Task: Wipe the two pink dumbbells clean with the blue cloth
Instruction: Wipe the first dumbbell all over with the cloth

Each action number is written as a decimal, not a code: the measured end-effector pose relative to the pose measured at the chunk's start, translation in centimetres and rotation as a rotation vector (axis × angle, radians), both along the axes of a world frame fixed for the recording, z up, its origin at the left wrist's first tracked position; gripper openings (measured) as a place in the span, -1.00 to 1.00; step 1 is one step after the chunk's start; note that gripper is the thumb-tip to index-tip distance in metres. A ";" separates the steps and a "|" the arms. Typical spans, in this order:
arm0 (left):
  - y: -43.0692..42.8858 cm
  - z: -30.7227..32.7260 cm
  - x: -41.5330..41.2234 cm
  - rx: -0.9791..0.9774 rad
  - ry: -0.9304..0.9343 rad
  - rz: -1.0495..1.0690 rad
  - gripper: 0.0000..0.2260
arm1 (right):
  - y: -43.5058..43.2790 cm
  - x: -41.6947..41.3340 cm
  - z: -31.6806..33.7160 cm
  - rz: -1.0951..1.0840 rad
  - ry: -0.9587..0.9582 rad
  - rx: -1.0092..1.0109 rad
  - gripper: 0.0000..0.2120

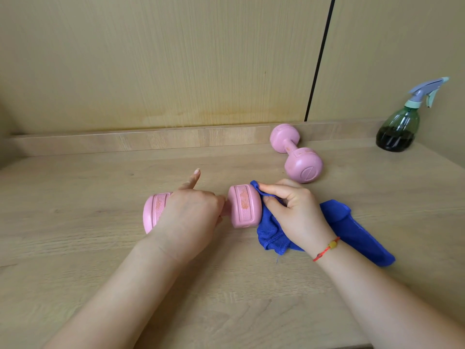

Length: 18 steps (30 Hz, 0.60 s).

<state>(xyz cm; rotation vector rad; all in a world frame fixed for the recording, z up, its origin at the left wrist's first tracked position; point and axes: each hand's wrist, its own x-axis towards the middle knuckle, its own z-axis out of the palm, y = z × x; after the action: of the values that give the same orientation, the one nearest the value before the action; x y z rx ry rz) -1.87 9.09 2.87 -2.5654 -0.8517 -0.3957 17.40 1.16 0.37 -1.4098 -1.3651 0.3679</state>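
— Forearms (125, 285) lie nearest, reaching in from the near edge. What are the hands doing?

— Left hand (191, 212) is wrapped round the handle of the near dumbbell (245, 210), fingers curled. Only its index finger sticks out straight toward the far side. Right hand (297, 212) pinches the cloth (352, 230) between thumb and fingers and presses it on the end face of that dumbbell's right head.

— Where does that dumbbell sit?

— Mid-bench, lying left to right between the two hands. Whether it rests on the bench (75, 210) or is held just off it, I cannot tell.

— And the rest of the cloth?

— It bunches under the right palm and trails off to the near right, lying on the wood. A red string bracelet (327, 248) circles that wrist.

— The other dumbbell?

— Far dumbbell (297, 152) lies untouched, farther back and to the right, one head near the low ledge (151, 139) at the wall (151, 59). A green spray bottle (400, 129) holding dark liquid stands at the far right, well apart from it.
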 end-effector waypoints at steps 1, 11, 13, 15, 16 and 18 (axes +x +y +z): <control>0.0 0.0 0.0 -0.006 0.001 0.004 -0.82 | -0.2 0.1 0.0 -0.007 -0.009 0.027 -0.61; -0.6 0.6 -0.1 -0.029 0.037 -0.008 -0.76 | 0.6 -0.2 0.4 0.103 0.005 0.045 -0.56; -0.6 0.6 0.0 -0.039 0.043 0.012 -0.77 | 0.8 -0.2 0.5 0.095 0.019 0.020 -0.56; -0.7 0.4 0.0 -0.056 0.039 0.026 -0.79 | 0.6 -0.1 0.5 0.064 -0.025 0.051 -0.58; -0.8 0.4 -0.1 -0.061 0.039 0.037 -0.81 | 0.4 -0.1 0.5 0.055 -0.061 0.094 -0.61; -1.0 0.5 0.0 -0.059 0.033 0.057 -0.80 | 0.0 -0.2 0.5 0.068 -0.133 0.190 -0.66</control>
<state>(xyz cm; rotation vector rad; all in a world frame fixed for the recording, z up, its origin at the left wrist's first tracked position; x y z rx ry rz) -1.89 8.13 3.37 -2.5876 -0.9348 -0.3144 17.20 1.13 0.89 -1.2510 -1.5172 0.1850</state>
